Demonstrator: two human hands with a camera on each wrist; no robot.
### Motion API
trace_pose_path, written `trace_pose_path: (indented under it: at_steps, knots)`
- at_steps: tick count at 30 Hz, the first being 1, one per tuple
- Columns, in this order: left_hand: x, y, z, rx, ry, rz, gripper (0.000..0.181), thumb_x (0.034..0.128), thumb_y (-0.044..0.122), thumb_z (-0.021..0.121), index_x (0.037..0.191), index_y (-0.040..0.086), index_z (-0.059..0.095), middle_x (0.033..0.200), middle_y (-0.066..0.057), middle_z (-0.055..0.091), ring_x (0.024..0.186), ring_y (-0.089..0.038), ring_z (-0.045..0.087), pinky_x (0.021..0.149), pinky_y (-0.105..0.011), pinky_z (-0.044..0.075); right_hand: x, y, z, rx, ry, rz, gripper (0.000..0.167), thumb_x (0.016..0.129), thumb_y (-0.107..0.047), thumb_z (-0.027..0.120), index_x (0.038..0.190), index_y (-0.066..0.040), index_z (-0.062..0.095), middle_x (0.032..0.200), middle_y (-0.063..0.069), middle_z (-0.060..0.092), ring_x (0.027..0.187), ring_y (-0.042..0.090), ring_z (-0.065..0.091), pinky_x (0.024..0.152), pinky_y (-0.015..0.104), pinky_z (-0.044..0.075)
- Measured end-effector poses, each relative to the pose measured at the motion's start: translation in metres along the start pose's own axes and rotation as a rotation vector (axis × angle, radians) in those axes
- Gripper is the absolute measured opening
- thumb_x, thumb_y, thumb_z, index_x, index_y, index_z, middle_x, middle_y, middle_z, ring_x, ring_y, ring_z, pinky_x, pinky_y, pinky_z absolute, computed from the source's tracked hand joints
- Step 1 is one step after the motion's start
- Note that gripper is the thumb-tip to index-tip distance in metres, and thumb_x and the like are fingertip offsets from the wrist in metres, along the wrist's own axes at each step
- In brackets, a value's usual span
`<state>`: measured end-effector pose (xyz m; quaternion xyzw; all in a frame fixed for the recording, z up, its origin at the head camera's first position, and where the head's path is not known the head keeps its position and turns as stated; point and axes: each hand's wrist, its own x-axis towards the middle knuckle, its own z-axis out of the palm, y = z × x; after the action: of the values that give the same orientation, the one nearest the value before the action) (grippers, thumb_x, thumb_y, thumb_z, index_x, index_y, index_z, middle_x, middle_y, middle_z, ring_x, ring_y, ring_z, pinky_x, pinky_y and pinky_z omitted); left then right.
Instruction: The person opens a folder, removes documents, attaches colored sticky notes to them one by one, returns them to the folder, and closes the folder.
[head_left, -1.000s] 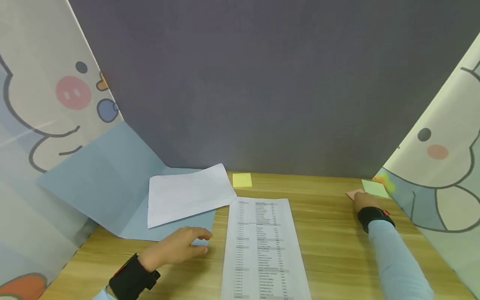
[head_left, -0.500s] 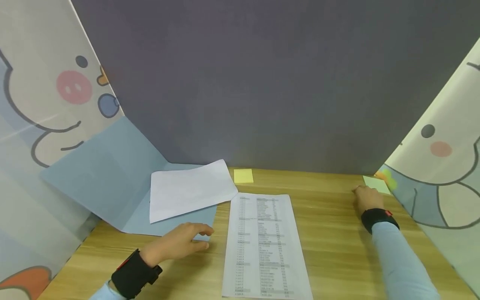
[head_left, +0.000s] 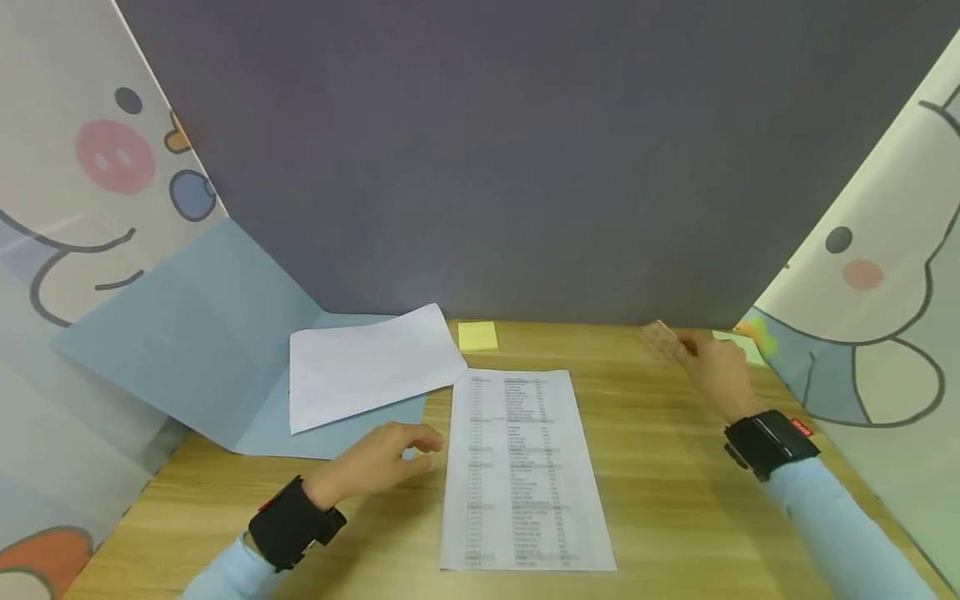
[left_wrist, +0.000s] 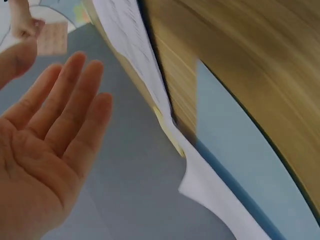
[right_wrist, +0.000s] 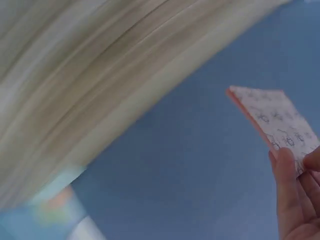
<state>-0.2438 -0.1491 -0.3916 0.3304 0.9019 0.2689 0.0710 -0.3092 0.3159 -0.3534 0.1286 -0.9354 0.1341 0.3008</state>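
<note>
My right hand (head_left: 718, 375) pinches a small pink pad (head_left: 662, 340) above the far right of the table. In the right wrist view, thumb and fingers (right_wrist: 286, 165) grip one end of the pad (right_wrist: 275, 112), whose patterned face shows. My left hand (head_left: 378, 460) hovers between the blue folder (head_left: 262, 417) and the printed sheet (head_left: 525, 475), holding nothing. The left wrist view shows that hand (left_wrist: 45, 145) palm up with its fingers extended. A blank white sheet (head_left: 371, 362) lies on the folder.
A yellow sticky pad (head_left: 477, 336) lies by the dark back panel (head_left: 480, 167). A pale green pad (head_left: 742, 346) sits in the far right corner, partly behind my right hand. Cartoon-printed side panels (head_left: 862, 333) flank the wooden table (head_left: 652, 500).
My right hand has lifted the pink pad off the table and moved it left. My left hand has shifted slightly right and away from me. The head view has also moved a little.
</note>
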Motion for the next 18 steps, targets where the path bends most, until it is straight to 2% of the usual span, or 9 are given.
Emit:
trace_pose_path:
  at_steps: [2,4,7,10,14,16,18]
  knots:
    - [0.006,0.006,0.002,-0.007,0.017,0.007,0.026,0.0892,0.019,0.058,0.113,0.008,0.063,0.108,0.001,0.066,0.099,-0.015,0.061,0.083,-0.034,0.049,-0.003,-0.028,0.0,0.073,0.032,-0.08,0.017,0.08,0.0,0.065,0.092,0.01,0.066,0.074,0.024,0.066,0.042,0.02,0.052,0.04,0.029,0.038]
    - [0.014,0.015,0.003,-0.007,0.054,0.015,0.027,0.0882,0.019,0.059,0.113,0.008,0.063,0.109,0.001,0.066,0.1,-0.015,0.061,0.085,-0.033,0.049,-0.008,-0.055,0.0,0.133,0.022,-0.158,0.015,0.077,0.002,0.067,0.091,0.009,0.067,0.073,0.021,0.068,0.046,0.019,0.057,0.041,0.025,0.041]
    - [0.029,0.03,0.002,-0.006,0.138,0.026,0.032,0.0864,0.02,0.062,0.118,0.011,0.06,0.115,0.001,0.063,0.104,-0.017,0.059,0.087,-0.033,0.048,-0.018,-0.098,-0.001,0.21,-0.056,-0.241,0.015,0.077,0.002,0.067,0.092,0.004,0.068,0.074,0.014,0.069,0.051,0.015,0.059,0.045,0.021,0.045]
    - [0.04,0.046,0.002,-0.021,0.208,0.076,0.04,0.0848,0.023,0.065,0.122,0.012,0.057,0.121,0.0,0.06,0.107,-0.02,0.058,0.088,-0.033,0.048,-0.03,-0.133,-0.002,0.283,-0.136,-0.32,0.015,0.077,0.0,0.067,0.092,0.0,0.069,0.076,0.008,0.07,0.057,0.01,0.062,0.05,0.018,0.048]
    - [0.046,0.061,0.006,-0.059,0.173,0.141,0.041,0.0848,0.025,0.065,0.123,0.012,0.056,0.12,0.001,0.06,0.106,-0.015,0.057,0.088,-0.031,0.048,-0.041,-0.164,0.002,0.372,-0.192,-0.429,0.014,0.077,0.0,0.068,0.09,-0.003,0.07,0.077,0.004,0.07,0.063,0.005,0.063,0.055,0.017,0.05]
    - [0.046,0.064,0.01,-0.08,0.151,0.155,0.033,0.0855,0.022,0.065,0.116,0.012,0.06,0.111,0.002,0.064,0.098,-0.01,0.059,0.084,-0.028,0.049,-0.046,-0.173,0.004,0.398,-0.21,-0.46,0.013,0.077,-0.002,0.068,0.09,-0.005,0.07,0.078,0.002,0.07,0.064,0.003,0.062,0.057,0.017,0.051]
    - [0.044,0.066,0.012,-0.076,0.157,0.168,0.02,0.0855,0.018,0.065,0.104,0.012,0.064,0.094,0.004,0.065,0.085,-0.007,0.059,0.076,-0.025,0.05,-0.05,-0.18,0.006,0.416,-0.225,-0.468,0.013,0.078,-0.003,0.068,0.091,-0.006,0.07,0.079,0.001,0.07,0.065,0.001,0.061,0.058,0.015,0.051]
